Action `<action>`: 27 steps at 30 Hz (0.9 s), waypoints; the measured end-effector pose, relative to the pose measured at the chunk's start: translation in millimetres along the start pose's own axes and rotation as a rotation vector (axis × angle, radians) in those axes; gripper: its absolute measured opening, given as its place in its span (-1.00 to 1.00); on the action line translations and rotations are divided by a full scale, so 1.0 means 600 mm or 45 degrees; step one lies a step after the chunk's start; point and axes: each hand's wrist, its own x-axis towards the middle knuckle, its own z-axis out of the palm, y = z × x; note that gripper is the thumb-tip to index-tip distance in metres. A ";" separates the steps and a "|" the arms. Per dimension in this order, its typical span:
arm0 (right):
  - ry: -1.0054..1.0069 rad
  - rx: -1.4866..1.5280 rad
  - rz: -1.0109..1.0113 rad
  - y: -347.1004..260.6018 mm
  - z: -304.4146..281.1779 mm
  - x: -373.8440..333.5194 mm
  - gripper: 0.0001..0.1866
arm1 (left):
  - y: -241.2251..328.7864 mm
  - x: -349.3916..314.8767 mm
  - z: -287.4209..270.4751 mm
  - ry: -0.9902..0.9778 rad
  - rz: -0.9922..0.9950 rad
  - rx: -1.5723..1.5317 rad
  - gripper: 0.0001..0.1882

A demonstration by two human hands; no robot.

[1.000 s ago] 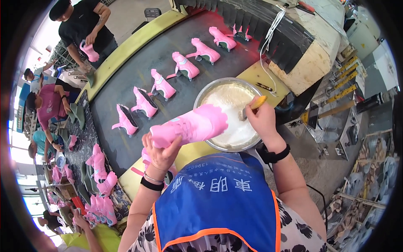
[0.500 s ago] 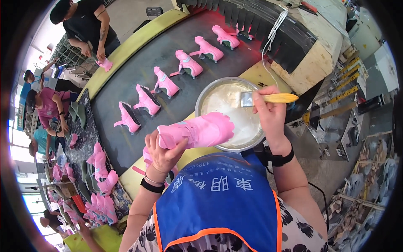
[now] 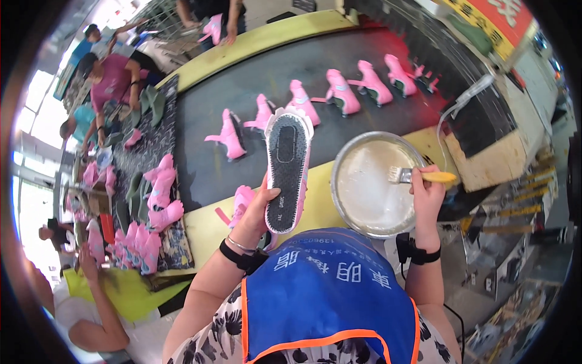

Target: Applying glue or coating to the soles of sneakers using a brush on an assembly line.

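My left hand point(image 3: 257, 212) is wrapped round a pink shoe upper point(image 3: 287, 176), with the thumb on its underside. That dark grey underside, edged in white stitching, faces me, its scalloped end pointing away. My right hand point(image 3: 428, 200) grips the yellow handle of a flat paintbrush point(image 3: 438, 176). The brush's pale bristles hang over the right part of a round metal basin point(image 3: 335, 193) holding a whitish liquid point(image 3: 371, 189); whether they touch it I cannot tell. Another pink upper point(image 3: 242, 203) lies just beyond my left hand, partly hidden by it.
Several pink uppers point(image 3: 339, 92) stand in a row on a dark conveyor belt point(image 3: 209, 176), running toward a red-lit opening with dark flaps point(image 3: 397, 36). More uppers point(image 3: 162, 182) sit on a side table at left. Other people point(image 3: 112, 91) work along the left and far side.
My left hand has turned the pink upper from lying sideways to its underside facing me, and moved it off the basin. The brush stays over the basin. The whole view has swung left.
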 end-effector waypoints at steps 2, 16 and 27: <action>-0.074 0.095 0.073 -0.002 0.021 0.000 -0.90 | 0.005 -0.009 -0.021 0.058 0.030 0.026 -0.25; -0.195 -0.051 0.188 0.019 0.115 0.011 -0.91 | 0.032 -0.037 -0.509 1.236 0.372 0.041 -0.37; -0.070 -0.375 0.192 0.002 0.168 0.003 -0.89 | 0.075 0.141 -0.767 1.604 -0.057 1.081 0.03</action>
